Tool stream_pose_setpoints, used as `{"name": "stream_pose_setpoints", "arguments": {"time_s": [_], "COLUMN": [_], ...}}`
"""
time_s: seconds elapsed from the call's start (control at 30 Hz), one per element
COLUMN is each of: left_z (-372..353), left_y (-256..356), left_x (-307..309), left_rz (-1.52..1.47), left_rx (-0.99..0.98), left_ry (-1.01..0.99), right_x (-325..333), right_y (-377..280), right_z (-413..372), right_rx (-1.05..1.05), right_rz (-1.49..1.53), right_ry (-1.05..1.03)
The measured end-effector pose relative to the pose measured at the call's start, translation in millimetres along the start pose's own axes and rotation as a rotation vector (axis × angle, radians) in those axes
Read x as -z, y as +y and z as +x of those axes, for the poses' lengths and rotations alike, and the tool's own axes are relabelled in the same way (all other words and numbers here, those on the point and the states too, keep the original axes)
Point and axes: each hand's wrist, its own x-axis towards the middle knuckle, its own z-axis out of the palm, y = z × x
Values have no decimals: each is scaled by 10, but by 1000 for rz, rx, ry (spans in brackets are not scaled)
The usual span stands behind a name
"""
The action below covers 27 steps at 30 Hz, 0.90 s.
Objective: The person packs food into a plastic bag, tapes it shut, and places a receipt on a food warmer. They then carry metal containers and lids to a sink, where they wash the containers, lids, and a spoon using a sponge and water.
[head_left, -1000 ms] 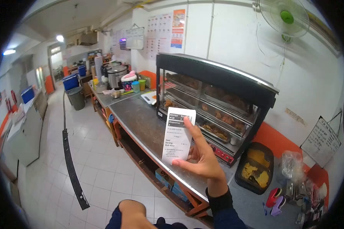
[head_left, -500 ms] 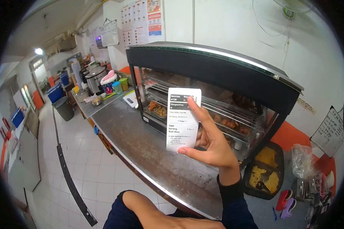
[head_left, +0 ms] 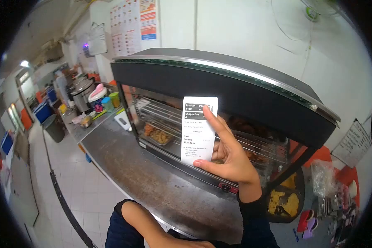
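My right hand (head_left: pixel 231 159) holds up a long printed paper receipt (head_left: pixel 197 136), with the thumb at its lower edge and the index finger across its upper right. The receipt is upright and faces me. Behind it stands a black heated display cabinet (head_left: pixel 219 87) with wire shelves and trays of fried food (head_left: pixel 157 134) inside. My left forearm crosses the bottom of the view in a dark sleeve pushed up. The left hand itself lies below the picture edge, so its fingers are hidden.
The cabinet sits on a worn metal counter (head_left: pixel 153 177). At right are a black tray of yellow food (head_left: pixel 283 202), a plastic bag (head_left: pixel 322 177) and a tape dispenser (head_left: pixel 308 225). A large pot (head_left: pixel 82 91), cups (head_left: pixel 113 99) and a grey bin (head_left: pixel 53 128) stand left.
My view has shifted so the cabinet appears larger and farther left. The receipt stays in my right hand at nearly the same spot. My left forearm now shows farther left.
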Motion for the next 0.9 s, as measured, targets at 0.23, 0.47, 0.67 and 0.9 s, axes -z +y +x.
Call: {"name": "stream_pose_setpoints", "arguments": {"time_s": [0.23,0.47,0.67,0.9], "left_z": [-127,-266,-423,-471], "left_y": [283,761,1183,1519], "left_x": [225,399,481,473], "left_rz": [-136,-203,-219,-267], "left_rx": [24,110,105,-199], "left_ry": [-80,-134,-363,-615], "right_x": [87,52,556,530], "right_y": [-110,-155,171,38], "right_z": [104,238,681,686], "right_rx": [-83,-63,90,-96], "right_rz": [-101,-230,-318,-541], "right_ry": [84,169,642,727]}}
